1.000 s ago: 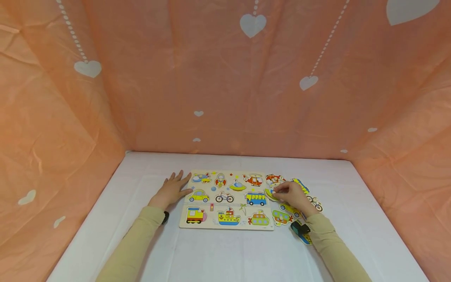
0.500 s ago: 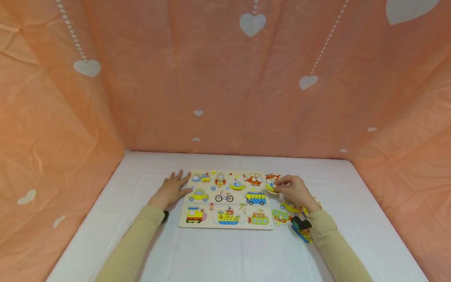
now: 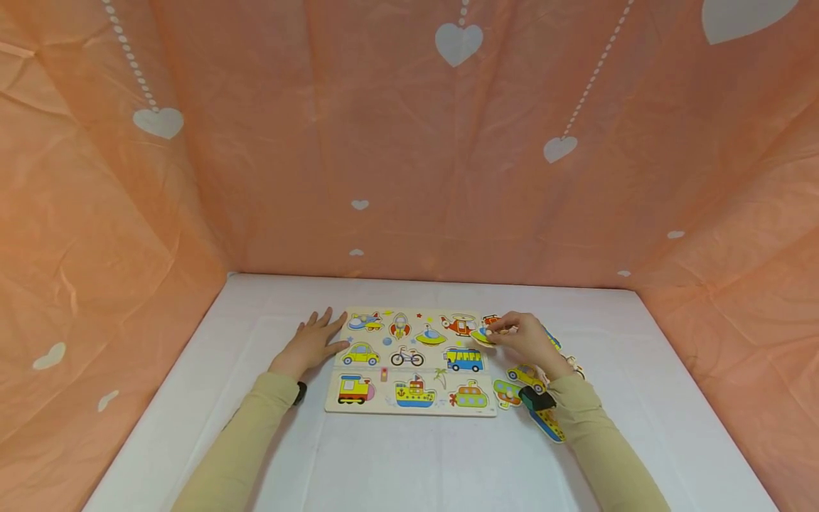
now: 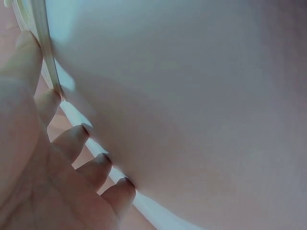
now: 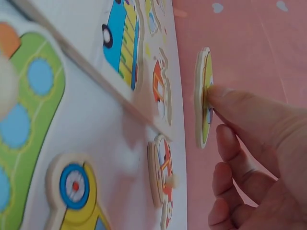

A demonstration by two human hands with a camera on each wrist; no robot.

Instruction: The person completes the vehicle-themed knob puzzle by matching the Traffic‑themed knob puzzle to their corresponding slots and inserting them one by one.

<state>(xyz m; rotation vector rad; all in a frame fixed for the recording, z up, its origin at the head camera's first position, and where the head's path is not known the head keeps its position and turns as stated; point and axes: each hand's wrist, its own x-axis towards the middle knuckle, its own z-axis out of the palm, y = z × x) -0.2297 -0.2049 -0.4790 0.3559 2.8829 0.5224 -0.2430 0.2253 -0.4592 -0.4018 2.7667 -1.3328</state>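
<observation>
In the head view, the saucer piece (image 3: 481,337) was pinched by the right hand (image 3: 527,340) over the puzzle board's (image 3: 431,358) two-o'clock edge. The board was touched at ten o'clock by the left hand (image 3: 310,345), fingers spread wide, presumably for steadying. In the left wrist view, the thumb (image 4: 26,57) was set against its side. In the right wrist view, the saucer piece was gripped apparently by a hidden knob, at one o'clock from a red piece (image 5: 164,165).
</observation>
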